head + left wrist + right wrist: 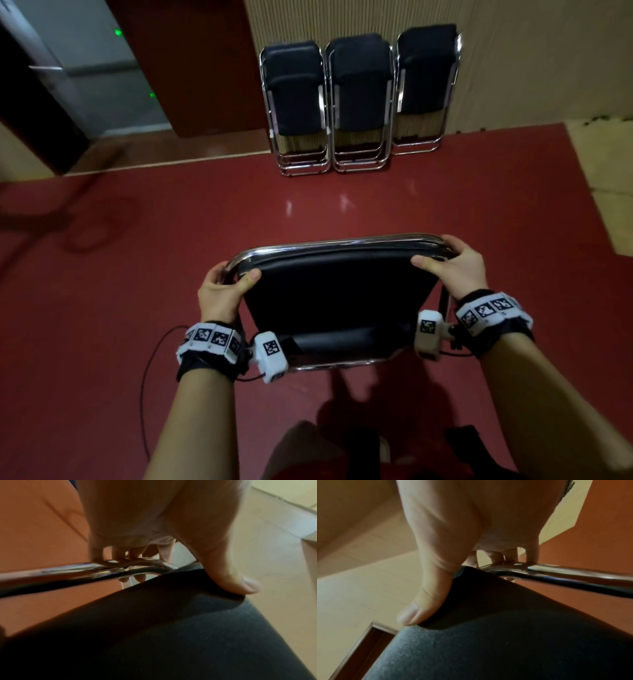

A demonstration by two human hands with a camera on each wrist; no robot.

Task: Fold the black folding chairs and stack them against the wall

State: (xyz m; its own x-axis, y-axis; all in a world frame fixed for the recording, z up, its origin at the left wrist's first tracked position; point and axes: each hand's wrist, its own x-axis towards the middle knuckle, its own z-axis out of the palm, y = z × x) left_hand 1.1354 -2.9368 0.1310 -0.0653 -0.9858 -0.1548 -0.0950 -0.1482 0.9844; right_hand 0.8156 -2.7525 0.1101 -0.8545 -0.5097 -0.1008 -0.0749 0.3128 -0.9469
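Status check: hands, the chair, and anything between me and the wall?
Both hands grip the chair at its top corners. Chair folded, carried. Three stacks at the wall. Bare floor between.

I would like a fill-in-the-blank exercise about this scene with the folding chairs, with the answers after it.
1. Both hands, the left hand and the right hand, grip one folded ____.
2. The stacks of folded chairs against the wall number ____.
3. The floor under the held chair is ____ in colour.
4. Each thumb presses on the black ____.

Answers: chair; three; red; cushion
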